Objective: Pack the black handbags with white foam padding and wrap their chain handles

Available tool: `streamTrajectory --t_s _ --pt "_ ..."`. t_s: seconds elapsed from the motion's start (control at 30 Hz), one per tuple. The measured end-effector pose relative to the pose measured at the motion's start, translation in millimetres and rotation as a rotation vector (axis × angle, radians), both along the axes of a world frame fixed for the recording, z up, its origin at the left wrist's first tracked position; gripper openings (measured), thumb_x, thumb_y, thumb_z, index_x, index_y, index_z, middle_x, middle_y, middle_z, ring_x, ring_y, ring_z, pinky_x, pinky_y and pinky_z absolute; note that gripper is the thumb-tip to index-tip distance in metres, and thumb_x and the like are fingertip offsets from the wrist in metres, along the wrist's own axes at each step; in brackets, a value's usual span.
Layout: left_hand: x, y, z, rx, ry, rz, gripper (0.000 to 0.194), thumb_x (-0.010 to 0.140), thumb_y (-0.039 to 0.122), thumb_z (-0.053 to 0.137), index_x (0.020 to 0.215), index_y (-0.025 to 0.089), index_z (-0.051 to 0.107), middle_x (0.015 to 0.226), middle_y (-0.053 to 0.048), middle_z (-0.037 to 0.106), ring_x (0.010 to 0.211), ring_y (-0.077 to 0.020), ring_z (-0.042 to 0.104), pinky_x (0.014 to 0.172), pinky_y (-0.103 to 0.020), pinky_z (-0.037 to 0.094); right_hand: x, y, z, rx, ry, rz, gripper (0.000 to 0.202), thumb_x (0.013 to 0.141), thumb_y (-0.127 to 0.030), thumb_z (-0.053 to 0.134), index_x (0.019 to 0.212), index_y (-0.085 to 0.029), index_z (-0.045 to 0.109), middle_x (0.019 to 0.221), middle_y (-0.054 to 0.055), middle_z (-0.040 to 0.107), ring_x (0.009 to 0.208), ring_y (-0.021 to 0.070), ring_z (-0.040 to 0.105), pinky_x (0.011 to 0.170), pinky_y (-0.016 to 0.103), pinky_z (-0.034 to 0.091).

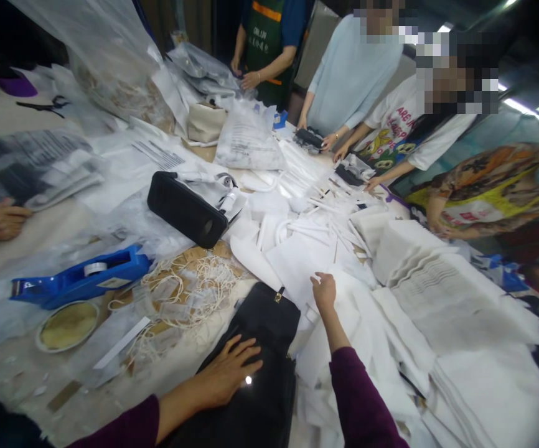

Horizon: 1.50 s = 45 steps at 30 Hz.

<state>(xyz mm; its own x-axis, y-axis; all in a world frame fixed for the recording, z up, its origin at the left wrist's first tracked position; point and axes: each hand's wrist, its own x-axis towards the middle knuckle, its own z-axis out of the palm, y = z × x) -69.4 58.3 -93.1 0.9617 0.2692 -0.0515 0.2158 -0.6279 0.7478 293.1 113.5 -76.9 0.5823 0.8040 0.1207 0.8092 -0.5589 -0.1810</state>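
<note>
A black bag [269,323] with a small gold-coloured clasp lies flat in front of me. My left hand [229,373] rests on it, fingers spread and palm down. Beyond the bag, my right hand [324,291] is at the edge of a white sheet [292,264], its fingers curled and its fingertips against the sheet. Whether the sheet is foam or paper I cannot tell. Several more white sheets and strips lie around that hand. A second black bag [185,208] stands tilted farther back, with white wrapping about its handle.
Left of me are a blue tape dispenser [83,277], a round tub [68,325] and a tangle of cords with tags [195,280]. Stacked white padding [437,280] fills the right side. Several people work across the table; another person's hand [1,223] is at far left.
</note>
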Motion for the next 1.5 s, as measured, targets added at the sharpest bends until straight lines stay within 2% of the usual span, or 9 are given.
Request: streamTrajectory --t_s 0.13,0.23,0.43,0.57,0.67,0.77,1.0,1.23,1.5 --pt "1.4 -1.0 -0.8 0.013 0.036 -0.01 0.072 0.08 0.006 0.053 0.141 0.036 0.03 0.148 -0.002 0.035 0.141 -0.0247 0.019 0.115 -0.056 0.012 -19.3 -13.9 -3.7 0.106 0.015 0.186 0.043 0.077 -0.033 0.062 0.115 -0.016 0.058 0.124 0.014 0.049 0.11 0.0279 0.044 0.091 0.04 0.038" --pt "3.1 -0.8 1.5 0.023 0.042 -0.018 0.069 0.081 0.007 0.053 0.141 0.035 0.031 0.148 -0.003 0.034 0.141 -0.0246 0.019 0.115 -0.056 0.012 -49.1 -17.0 -3.9 0.001 0.003 0.343 0.056 0.071 -0.036 0.068 0.12 -0.014 0.052 0.128 0.016 0.046 0.112 0.0305 0.041 0.091 0.043 0.038" --pt "2.5 0.5 4.8 0.003 0.044 -0.02 0.069 0.081 0.008 0.053 0.14 0.035 0.032 0.148 -0.003 0.035 0.141 -0.0252 0.019 0.115 -0.056 0.011 -89.7 -1.0 -2.9 -0.17 -0.145 0.364 0.024 0.074 -0.001 0.045 0.088 -0.014 0.06 0.096 0.013 0.057 0.094 0.0247 0.046 0.079 0.035 0.039" --pt "1.6 1.7 7.3 -0.016 0.029 -0.012 0.068 0.082 0.009 0.052 0.14 0.036 0.031 0.148 -0.002 0.035 0.141 -0.0247 0.02 0.115 -0.056 0.01 -73.3 12.9 -6.8 -0.094 -0.018 0.289 0.022 0.075 -0.003 0.043 0.074 -0.017 0.06 0.087 0.01 0.058 0.089 0.0222 0.05 0.07 0.031 0.039" --pt "1.4 1.9 8.6 -0.033 0.045 -0.01 0.069 0.082 0.008 0.052 0.141 0.038 0.03 0.149 -0.002 0.034 0.142 -0.0245 0.019 0.115 -0.056 0.011 -52.6 21.4 -11.8 0.045 0.278 0.155 0.008 0.073 -0.017 0.055 0.065 -0.019 0.057 0.075 0.004 0.059 0.075 0.0183 0.052 0.068 0.03 0.039" --pt "1.0 1.6 8.3 -0.038 0.023 0.007 0.069 0.081 0.007 0.052 0.14 0.037 0.031 0.148 -0.001 0.035 0.141 -0.0245 0.02 0.116 -0.055 0.01 -37.2 27.0 -16.9 0.127 0.645 0.047 0.021 0.062 -0.034 0.067 0.057 -0.019 0.054 0.059 -0.001 0.055 0.06 0.0148 0.048 0.063 0.029 0.037" --pt "0.3 1.5 5.7 -0.051 0.019 0.004 0.072 0.079 0.005 0.052 0.141 0.037 0.031 0.149 -0.002 0.035 0.141 -0.0255 0.02 0.115 -0.056 0.011 -25.3 31.5 -23.1 0.14 0.886 0.067 0.035 0.058 -0.052 0.063 0.058 -0.018 0.053 0.051 -0.003 0.051 0.05 0.0112 0.043 0.052 0.026 0.037" --pt "-0.5 1.4 7.0 -0.083 0.008 0.013 0.074 0.078 0.006 0.053 0.14 0.038 0.031 0.149 -0.002 0.034 0.141 -0.0262 0.02 0.115 -0.057 0.011 -24.3 41.3 -13.9 0.113 0.645 0.095 0.003 0.067 -0.022 0.056 0.069 -0.02 0.058 0.063 -0.001 0.056 0.064 0.0153 0.049 0.061 0.027 0.037" --pt "-0.2 2.9 14.6 -0.104 0.021 0.025 0.076 0.073 0.004 0.055 0.139 0.037 0.034 0.148 -0.002 0.035 0.14 -0.0273 0.023 0.115 -0.055 0.011 -54.1 63.3 13.7 -0.048 -0.062 0.523 0.039 0.078 0.0 0.036 0.099 -0.018 0.062 0.096 0.008 0.054 0.088 0.0176 0.05 0.069 0.026 0.037"
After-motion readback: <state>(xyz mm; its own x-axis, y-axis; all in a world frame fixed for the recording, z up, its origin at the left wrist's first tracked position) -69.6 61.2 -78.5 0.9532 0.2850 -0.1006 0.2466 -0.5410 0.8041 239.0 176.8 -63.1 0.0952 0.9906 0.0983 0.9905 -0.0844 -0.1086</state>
